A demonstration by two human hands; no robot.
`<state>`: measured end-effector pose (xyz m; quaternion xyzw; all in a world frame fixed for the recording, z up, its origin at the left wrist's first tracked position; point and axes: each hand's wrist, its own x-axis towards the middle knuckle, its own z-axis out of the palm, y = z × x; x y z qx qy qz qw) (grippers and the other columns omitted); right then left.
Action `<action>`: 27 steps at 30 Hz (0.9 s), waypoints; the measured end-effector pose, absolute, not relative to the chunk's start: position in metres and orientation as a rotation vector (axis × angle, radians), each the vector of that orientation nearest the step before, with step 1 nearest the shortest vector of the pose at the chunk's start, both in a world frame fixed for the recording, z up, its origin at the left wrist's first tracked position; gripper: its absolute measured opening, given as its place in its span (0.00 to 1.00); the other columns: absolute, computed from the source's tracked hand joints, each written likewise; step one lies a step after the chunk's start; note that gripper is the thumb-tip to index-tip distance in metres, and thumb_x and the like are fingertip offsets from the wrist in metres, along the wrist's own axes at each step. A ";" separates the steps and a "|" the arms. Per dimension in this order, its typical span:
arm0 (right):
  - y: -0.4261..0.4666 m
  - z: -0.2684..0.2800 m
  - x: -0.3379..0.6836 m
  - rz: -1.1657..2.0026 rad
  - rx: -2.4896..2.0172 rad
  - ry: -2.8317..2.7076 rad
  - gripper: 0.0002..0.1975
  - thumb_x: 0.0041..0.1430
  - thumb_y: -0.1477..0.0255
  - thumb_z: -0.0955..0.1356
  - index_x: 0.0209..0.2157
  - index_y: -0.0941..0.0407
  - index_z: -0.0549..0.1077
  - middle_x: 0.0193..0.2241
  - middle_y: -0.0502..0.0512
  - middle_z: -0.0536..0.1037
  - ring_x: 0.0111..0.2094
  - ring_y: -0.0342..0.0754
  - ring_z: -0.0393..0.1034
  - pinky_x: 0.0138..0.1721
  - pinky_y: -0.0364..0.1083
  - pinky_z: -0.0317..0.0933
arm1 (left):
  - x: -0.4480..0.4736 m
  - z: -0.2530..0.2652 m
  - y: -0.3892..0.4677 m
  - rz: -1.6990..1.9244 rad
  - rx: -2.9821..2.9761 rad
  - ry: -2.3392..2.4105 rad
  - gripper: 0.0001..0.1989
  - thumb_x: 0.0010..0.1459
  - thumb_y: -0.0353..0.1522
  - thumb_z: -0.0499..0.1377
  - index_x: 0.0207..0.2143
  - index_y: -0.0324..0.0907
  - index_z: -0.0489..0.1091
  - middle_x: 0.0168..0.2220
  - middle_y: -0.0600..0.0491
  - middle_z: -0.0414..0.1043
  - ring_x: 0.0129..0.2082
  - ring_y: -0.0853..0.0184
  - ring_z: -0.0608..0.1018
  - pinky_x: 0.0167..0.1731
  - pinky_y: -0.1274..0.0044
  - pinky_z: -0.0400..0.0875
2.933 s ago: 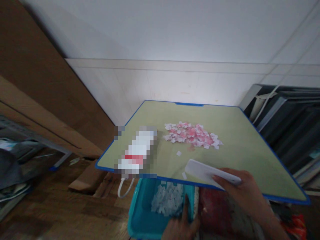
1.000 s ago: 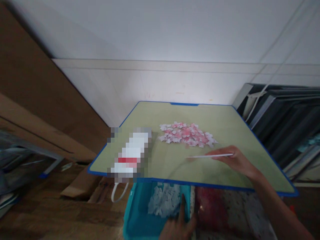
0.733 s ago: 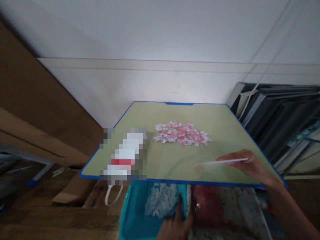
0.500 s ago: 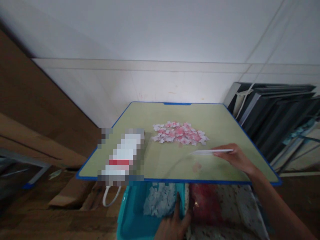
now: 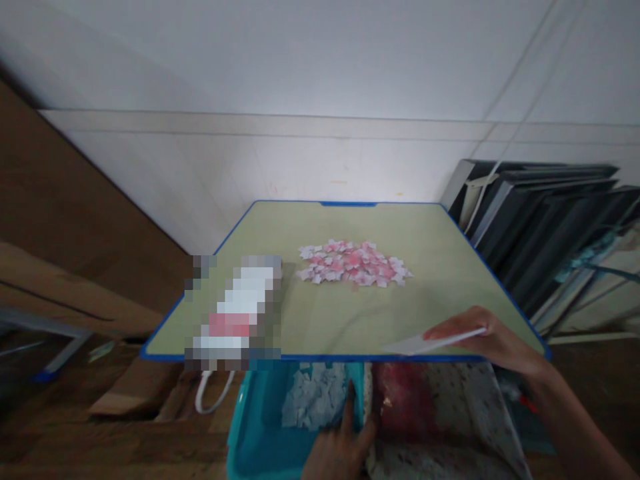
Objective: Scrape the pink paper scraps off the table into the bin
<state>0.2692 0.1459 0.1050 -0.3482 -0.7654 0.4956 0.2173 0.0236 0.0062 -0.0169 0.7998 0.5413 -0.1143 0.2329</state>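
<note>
In the lower middle my left hand reaches over the right side of a teal plastic tray, its index finger stretched along the rim and its thumb apart. Small pale paper-like pieces lie heaped in the tray beside that hand. Closed on a thin, flat white piece, my right hand is above the front right of a pale green board with a blue edge. Farther back on this board is a pile of pink and white petal-like pieces.
A pixelated box-shaped object with a white cord loop stands at the board's left. A red-stained, speckled surface is right of the tray. Dark panels lean on the wall at the right; cardboard lies on the floor.
My right hand has moved down towards the board's front edge, tilting the white piece. My left hand stays at the tray. The whole view has shifted slightly.
</note>
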 end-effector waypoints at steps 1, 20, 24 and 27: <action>0.142 0.104 0.271 1.374 -0.970 -2.104 0.11 0.51 0.67 0.66 0.35 0.55 0.77 0.34 0.57 0.78 0.36 0.54 0.73 0.37 0.48 0.66 | 0.024 -0.016 0.007 -0.325 2.185 1.479 0.42 0.43 0.39 0.61 0.57 0.53 0.41 0.59 0.32 0.35 0.35 0.52 0.74 0.31 0.65 0.69; 0.111 0.097 0.312 0.910 -1.385 -1.879 0.08 0.43 0.66 0.70 0.27 0.54 0.78 0.24 0.54 0.79 0.25 0.50 0.72 0.25 0.43 0.65 | 0.024 -0.013 0.001 -0.245 2.214 1.540 0.35 0.43 0.43 0.60 0.53 0.52 0.52 0.59 0.35 0.44 0.35 0.54 0.74 0.30 0.66 0.69; 0.148 0.096 0.319 0.756 -1.408 -1.557 0.08 0.34 0.69 0.74 0.21 0.56 0.74 0.16 0.48 0.73 0.17 0.43 0.65 0.16 0.39 0.57 | 0.030 -0.001 0.005 -0.444 2.173 1.615 0.29 0.49 0.30 0.54 0.54 0.53 0.51 0.58 0.38 0.46 0.34 0.56 0.75 0.29 0.65 0.70; 0.190 0.096 0.314 0.851 -1.308 -1.227 0.13 0.31 0.69 0.75 0.23 0.57 0.73 0.17 0.48 0.73 0.16 0.43 0.64 0.16 0.40 0.59 | 0.032 0.004 0.010 -0.475 2.130 1.634 0.28 0.51 0.28 0.52 0.54 0.54 0.52 0.56 0.39 0.52 0.31 0.56 0.76 0.28 0.65 0.71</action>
